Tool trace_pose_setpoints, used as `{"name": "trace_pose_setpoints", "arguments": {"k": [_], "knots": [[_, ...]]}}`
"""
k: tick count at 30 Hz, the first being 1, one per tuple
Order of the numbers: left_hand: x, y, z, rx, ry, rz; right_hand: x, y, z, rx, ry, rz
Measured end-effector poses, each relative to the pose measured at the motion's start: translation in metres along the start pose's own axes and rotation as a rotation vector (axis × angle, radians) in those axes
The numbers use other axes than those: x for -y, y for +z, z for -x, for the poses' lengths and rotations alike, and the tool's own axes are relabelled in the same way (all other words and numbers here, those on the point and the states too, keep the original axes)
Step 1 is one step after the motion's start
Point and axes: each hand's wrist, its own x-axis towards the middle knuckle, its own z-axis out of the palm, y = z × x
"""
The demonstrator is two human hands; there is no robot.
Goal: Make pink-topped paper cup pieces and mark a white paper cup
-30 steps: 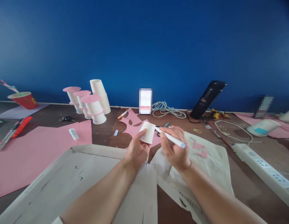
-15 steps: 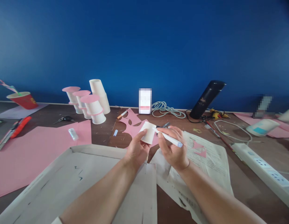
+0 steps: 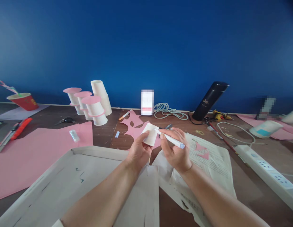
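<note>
A white paper cup [image 3: 150,135] is gripped by my left hand [image 3: 139,151], tilted, its wider rim downward. My right hand [image 3: 177,151] is closed around a white marker [image 3: 172,141] with a pale blue end. The marker's tip meets the upper right side of the cup or lies very close to it. No mark shows on the cup's visible side. Beneath both hands lie cut pink paper scraps [image 3: 137,130] and a printed sheet [image 3: 215,164]. A small pale blue cap [image 3: 117,134] rests on the table left of the cup.
Stacked paper cups with pink discs [image 3: 96,108] stand at the back left, beside a taller cup stack [image 3: 102,97]. A white box lid [image 3: 108,189] lies in front. At right are a black flask [image 3: 209,101], a coiled cable [image 3: 170,112] and a power strip [image 3: 267,173].
</note>
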Motion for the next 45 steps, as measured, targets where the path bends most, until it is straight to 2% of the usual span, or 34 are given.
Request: {"name": "trace_pose_setpoints", "arguments": {"k": [15,45], "knots": [[-0.0017,0.0024,0.002,-0.096,0.005,0.027,0.0005,-0.0002,-0.0008,-0.014,0.003,-0.003],[-0.0063,0.0001,-0.0009,-0.088,0.035,0.029,-0.0038,0.0009,0.0024,0.002,0.025,0.001]]}}
